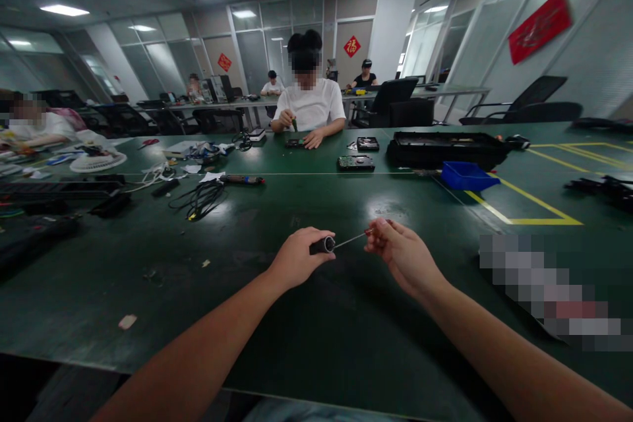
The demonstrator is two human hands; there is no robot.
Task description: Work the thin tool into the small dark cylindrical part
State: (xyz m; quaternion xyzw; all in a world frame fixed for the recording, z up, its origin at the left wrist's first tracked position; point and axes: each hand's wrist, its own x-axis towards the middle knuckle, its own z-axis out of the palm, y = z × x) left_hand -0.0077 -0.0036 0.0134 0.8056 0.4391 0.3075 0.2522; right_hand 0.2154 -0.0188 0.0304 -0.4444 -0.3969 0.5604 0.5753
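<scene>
Above the green table, my left hand is closed round the black handle of a small screwdriver. The thin metal shaft runs right toward my right hand. My right hand's fingers pinch the shaft's tip, where a small reddish part shows. Both hands hover a little over the table's middle, about a hand's width apart.
A person in a white shirt sits across the table with a circuit board nearby. A black case and a blue bin stand to the right, black cables to the left. Yellow tape lines mark the right side.
</scene>
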